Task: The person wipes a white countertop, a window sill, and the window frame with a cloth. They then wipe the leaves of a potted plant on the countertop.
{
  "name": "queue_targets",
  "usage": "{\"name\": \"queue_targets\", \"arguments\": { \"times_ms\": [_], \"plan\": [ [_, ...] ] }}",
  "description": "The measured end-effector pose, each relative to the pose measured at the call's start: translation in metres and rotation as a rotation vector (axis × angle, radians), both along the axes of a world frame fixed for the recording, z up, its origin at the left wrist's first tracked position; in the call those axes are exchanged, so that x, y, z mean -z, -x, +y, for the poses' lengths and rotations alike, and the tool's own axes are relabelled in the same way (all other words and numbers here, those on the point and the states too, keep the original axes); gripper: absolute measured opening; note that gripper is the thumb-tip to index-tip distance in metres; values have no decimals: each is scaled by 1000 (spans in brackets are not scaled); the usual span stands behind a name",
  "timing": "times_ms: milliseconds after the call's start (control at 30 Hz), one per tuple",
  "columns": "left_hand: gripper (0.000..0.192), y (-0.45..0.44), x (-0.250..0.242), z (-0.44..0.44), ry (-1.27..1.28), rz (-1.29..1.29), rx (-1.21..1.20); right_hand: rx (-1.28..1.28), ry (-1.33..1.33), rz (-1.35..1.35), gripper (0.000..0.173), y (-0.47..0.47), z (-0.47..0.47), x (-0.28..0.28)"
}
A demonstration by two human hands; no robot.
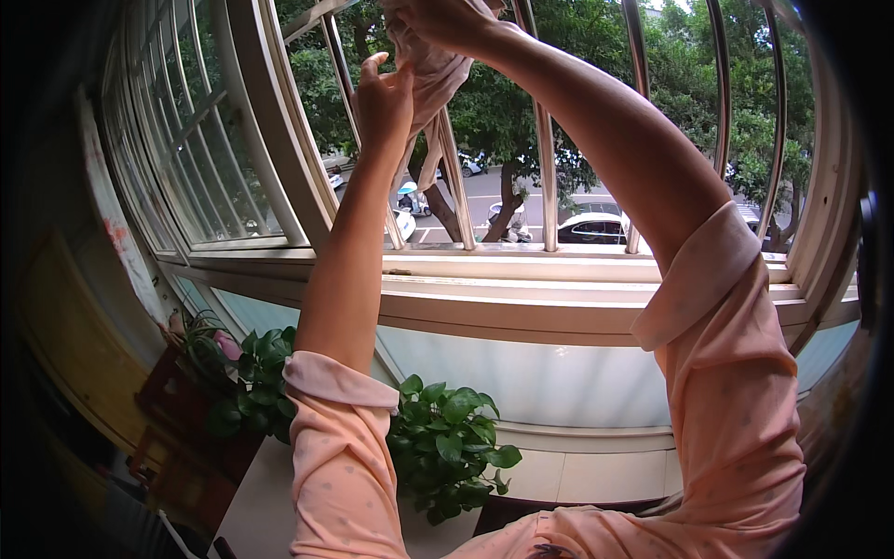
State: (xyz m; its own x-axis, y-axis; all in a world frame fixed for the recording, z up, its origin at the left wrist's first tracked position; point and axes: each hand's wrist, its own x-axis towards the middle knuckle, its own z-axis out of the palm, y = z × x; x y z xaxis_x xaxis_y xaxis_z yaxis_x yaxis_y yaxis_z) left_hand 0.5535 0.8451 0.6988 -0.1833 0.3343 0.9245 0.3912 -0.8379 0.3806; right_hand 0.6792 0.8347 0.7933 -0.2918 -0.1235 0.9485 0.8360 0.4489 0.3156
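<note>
A pale pinkish-beige cloth hangs bunched among the metal window bars, its loose end trailing down. At the top edge of the view, my right hand is closed on the upper part of this cloth. Just below and to the left, my left hand is raised against the cloth's side with finger and thumb bent. Its other fingers are hidden, so whether it grips anything does not show. Behind the cloth stands a slanted metal bar. Both arms reach up in front of the open window.
More upright metal bars rise from the window sill. On the left is a framed window pane. Leafy potted plants stand low by my left sleeve. Outside are trees and a street with a parked car.
</note>
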Motion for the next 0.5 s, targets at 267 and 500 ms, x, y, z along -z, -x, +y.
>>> {"name": "queue_targets", "arguments": {
  "times_ms": [267,500],
  "plan": [
    [45,-16,27,-4,342,7,756,364,94,-204,13,19,37,-3],
    [29,4,74,-1,555,284,512,202,380,-298,19,-5,-37,81]
  ]
}}
